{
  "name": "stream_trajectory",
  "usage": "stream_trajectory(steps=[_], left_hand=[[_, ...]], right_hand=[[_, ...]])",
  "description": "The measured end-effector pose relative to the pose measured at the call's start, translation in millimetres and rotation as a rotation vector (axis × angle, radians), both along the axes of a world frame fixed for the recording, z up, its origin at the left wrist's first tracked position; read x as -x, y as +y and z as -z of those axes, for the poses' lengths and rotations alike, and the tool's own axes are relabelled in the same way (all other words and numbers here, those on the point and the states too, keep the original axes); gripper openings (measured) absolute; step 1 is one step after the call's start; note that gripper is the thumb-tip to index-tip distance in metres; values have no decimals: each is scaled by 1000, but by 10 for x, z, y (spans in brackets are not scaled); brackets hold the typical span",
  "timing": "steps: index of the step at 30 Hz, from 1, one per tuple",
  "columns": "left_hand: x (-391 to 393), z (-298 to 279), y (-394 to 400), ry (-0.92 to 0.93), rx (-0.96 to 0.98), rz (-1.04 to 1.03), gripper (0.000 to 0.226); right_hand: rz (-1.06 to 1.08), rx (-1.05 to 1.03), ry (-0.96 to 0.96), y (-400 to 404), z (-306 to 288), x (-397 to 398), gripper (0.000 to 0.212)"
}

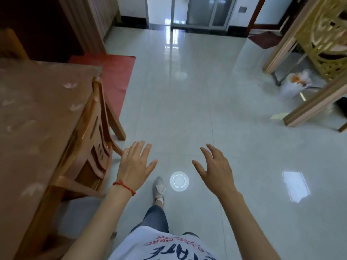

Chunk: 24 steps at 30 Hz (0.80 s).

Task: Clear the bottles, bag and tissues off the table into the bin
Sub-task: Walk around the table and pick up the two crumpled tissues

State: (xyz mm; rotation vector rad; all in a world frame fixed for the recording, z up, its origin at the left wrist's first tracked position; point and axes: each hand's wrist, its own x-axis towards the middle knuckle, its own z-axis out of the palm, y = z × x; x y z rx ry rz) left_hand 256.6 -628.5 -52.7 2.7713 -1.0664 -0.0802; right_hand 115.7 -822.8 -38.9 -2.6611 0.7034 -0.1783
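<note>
My left hand (134,165) and my right hand (216,167) are both held out over the tiled floor, fingers spread, holding nothing. The brown table (33,117) with a patterned cover lies at the left; the part in view shows no bottles, bag or tissues on it. At the far right, a bin lined with a white bag (294,85) stands on the floor under a wooden frame, with white and orange rubbish inside, blurred.
A wooden chair (90,147) is pushed against the table's right edge, close to my left hand. A red mat (116,72) lies beyond it. Carved wooden furniture (319,53) stands at the right. My foot (158,188) steps on the glossy floor.
</note>
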Motion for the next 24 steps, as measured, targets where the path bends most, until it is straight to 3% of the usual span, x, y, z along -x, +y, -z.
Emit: stream_trajectory(steps=[12,24], left_hand=[[-2135,33,-928,4,-58,33,59],[-3695,61,-1742,17,-53,-95,59]], right_hand=[[49,-23,34,-898,-29,-2010,51],[-45,-15,38,-1965,20,-3833,49]])
